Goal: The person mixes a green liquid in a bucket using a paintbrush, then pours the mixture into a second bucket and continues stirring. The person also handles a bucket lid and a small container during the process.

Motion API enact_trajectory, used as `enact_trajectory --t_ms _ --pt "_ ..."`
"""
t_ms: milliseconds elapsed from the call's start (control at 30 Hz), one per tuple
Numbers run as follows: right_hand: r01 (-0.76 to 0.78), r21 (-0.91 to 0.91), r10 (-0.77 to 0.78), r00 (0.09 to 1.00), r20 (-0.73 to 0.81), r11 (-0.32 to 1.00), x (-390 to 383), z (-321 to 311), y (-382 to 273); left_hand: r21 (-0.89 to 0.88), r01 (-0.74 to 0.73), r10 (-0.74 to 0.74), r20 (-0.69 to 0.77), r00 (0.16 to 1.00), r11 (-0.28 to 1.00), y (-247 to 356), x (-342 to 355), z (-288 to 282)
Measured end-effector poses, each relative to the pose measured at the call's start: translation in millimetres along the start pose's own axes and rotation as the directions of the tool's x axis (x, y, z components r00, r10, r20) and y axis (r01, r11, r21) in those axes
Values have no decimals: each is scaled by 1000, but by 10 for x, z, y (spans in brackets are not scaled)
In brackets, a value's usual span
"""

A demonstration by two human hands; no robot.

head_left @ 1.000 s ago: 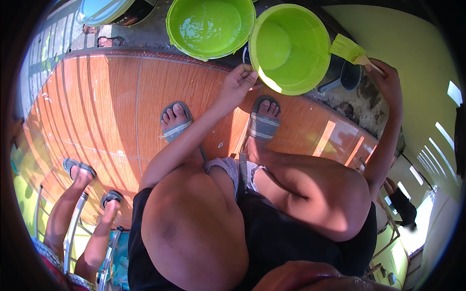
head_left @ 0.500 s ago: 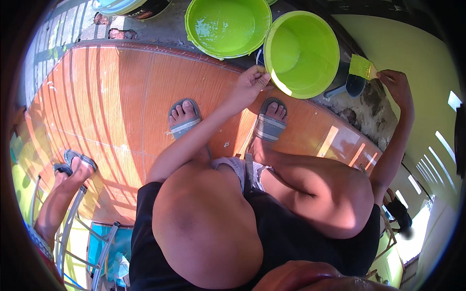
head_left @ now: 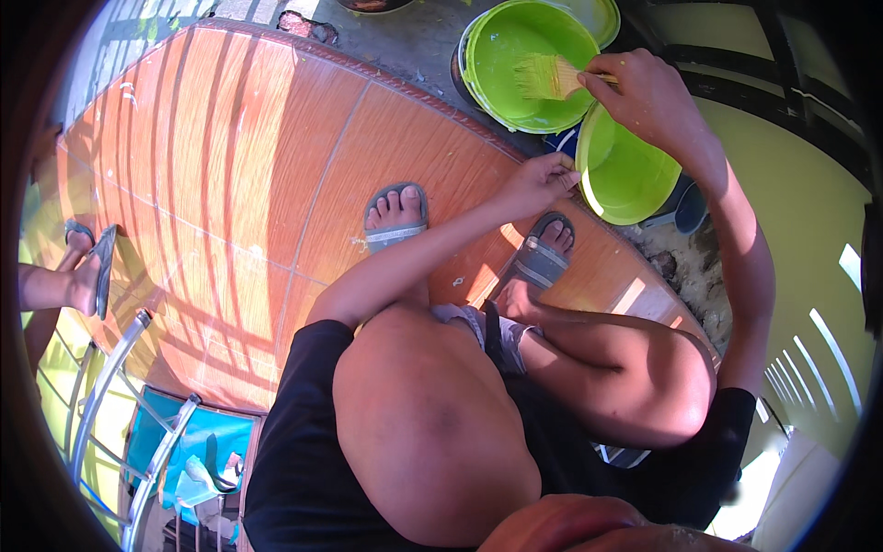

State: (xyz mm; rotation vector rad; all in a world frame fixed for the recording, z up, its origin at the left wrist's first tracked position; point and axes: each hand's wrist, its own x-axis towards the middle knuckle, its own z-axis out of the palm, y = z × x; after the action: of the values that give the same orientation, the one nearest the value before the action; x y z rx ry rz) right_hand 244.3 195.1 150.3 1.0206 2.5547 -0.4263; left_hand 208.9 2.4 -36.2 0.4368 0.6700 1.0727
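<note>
My right hand point(head_left: 644, 103) is closed on the wooden handle of a paintbrush point(head_left: 543, 77), whose paint-coated bristles are inside a wide lime-green tub point(head_left: 501, 41). Below and right of that tub, my left hand point(head_left: 543, 184) pinches the rim of a lime-green bucket point(head_left: 625, 184), which is slightly tilted and coated inside with green paint. A dark blue container behind the bucket is partly hidden. A dark grey scoop-like container point(head_left: 690, 207) lies to the bucket's right, on rough concrete.
Orange tiled floor point(head_left: 221, 221) surrounds my sandalled feet. A green lid point(head_left: 602, 18) sits behind the tub. At left, another person's feet point(head_left: 87, 285) stand beside a metal ladder point(head_left: 124, 354) and teal sheet point(head_left: 156, 423). A pale green wall point(head_left: 805, 276) curves along the right.
My right hand has brought the brush leftward from beside the bucket into the wide tub. The view has shifted, and the other person's feet have moved higher in the picture.
</note>
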Motion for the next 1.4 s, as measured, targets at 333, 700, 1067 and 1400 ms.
enact_trajectory --t_ms 333,700,1067,1400 --pt "80 70 -84 994 71 994 820 656 -36 131 -26 27 -7 1000 991 70 -33 -21" --pt "-289 585 250 957 148 757 -43 18 334 114 -49 51 -12 999 992 102 -27 17" --pt "-283 794 150 959 240 538 -495 84 656 81 -61 62 -14 998 995 -8 12 -5" --pt "-195 920 50 981 189 339 -693 209 897 47 -65 65 19 998 997 -141 61 -51"
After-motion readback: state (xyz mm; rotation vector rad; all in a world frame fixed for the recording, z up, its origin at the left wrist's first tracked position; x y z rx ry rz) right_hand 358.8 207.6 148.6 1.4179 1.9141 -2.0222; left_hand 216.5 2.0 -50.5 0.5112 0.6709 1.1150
